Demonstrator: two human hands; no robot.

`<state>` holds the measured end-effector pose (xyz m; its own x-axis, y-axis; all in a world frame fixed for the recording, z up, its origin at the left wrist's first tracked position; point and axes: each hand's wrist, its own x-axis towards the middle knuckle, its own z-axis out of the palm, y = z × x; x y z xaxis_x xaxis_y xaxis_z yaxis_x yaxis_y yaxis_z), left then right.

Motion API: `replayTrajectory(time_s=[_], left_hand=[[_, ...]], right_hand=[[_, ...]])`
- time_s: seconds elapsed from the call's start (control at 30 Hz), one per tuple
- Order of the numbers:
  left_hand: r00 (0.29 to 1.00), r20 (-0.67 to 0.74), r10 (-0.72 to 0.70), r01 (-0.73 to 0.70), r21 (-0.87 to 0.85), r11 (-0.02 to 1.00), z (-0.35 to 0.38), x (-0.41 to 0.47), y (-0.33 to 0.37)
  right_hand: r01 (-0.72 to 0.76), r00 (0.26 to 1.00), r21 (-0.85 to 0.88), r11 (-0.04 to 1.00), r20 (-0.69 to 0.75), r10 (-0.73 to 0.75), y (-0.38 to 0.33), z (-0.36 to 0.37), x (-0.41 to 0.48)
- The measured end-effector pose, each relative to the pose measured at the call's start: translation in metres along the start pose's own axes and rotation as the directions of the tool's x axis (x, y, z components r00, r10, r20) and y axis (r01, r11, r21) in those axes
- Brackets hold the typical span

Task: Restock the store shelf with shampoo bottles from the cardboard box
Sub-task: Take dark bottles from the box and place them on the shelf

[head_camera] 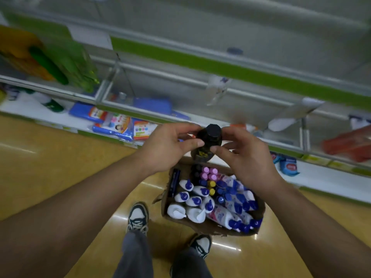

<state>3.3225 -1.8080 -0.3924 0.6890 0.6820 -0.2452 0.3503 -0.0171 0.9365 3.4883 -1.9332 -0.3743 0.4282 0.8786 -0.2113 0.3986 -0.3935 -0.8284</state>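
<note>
Shampoo bottle [207, 143], dark with a black cap, hangs upright above the cardboard box [259, 215], in front of the shelf [220, 69]. My left hand [168, 147] has its fingers [183, 130] curled on the bottle's shoulder, and my right hand [247, 159] pinches the opposite side. I judge it stiff, smooth plastic of moderate weight, so I'd hold the body, not the cap.

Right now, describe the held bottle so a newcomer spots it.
Find the cardboard box on the floor. Above it, the left hand and right hand pinch the dark bottle. Black cap and dark body set it apart from the white blue-capped bottles below.
</note>
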Motion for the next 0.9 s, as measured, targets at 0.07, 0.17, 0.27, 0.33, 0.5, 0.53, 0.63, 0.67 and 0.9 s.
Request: replayTrajectory(time_s=[0.07,0.17,0.27,0.33,0.5,0.53,0.63,0.67,0.9], left_hand=[[0.999,-0.039,0.021,-0.021,0.002,1.0,-0.005,-0.017,0.032],[0.993,-0.102,0.056,-0.051,0.051,0.997,-0.008,-0.042,0.076],[0.986,-0.144,0.081,-0.074,0.059,0.996,-0.012,-0.062,0.117],[0.982,-0.163,0.098,-0.09,0.058,0.994,-0.018,-0.072,0.146],[0.981,-0.162,0.103,-0.109,-0.027,0.994,-0.035,-0.09,0.216],[0.98,-0.168,0.107,-0.116,-0.042,0.992,-0.039,-0.093,0.23],[0.969,-0.191,0.157,-0.167,-0.038,0.985,-0.051,-0.103,0.27],[0.962,-0.202,0.183,-0.191,-0.02,0.981,-0.056,-0.106,0.283],[0.898,-0.281,0.34,-0.349,0.019,0.937,-0.101,-0.126,0.361]], right_hand=[[0.004,1.0,0.034,0.999,-0.006,-0.004,-0.027,-0.017,-0.013],[0.025,0.999,0.008,1.0,-0.02,-0.025,-0.066,-0.044,-0.034],[0.061,0.997,-0.025,0.998,-0.036,-0.062,-0.106,-0.072,-0.054],[0.081,0.996,-0.013,0.997,-0.044,-0.082,-0.132,-0.09,-0.064],[0.131,0.989,0.08,0.988,-0.08,-0.125,-0.189,-0.127,-0.076],[0.14,0.987,0.085,0.987,-0.087,-0.132,-0.201,-0.133,-0.078],[0.201,0.977,0.087,0.976,-0.093,-0.193,-0.235,-0.15,-0.08],[0.227,0.971,0.079,0.971,-0.096,-0.22,-0.248,-0.156,-0.081],[0.387,0.917,-0.007,0.922,-0.096,-0.386,-0.334,-0.192,-0.08]])
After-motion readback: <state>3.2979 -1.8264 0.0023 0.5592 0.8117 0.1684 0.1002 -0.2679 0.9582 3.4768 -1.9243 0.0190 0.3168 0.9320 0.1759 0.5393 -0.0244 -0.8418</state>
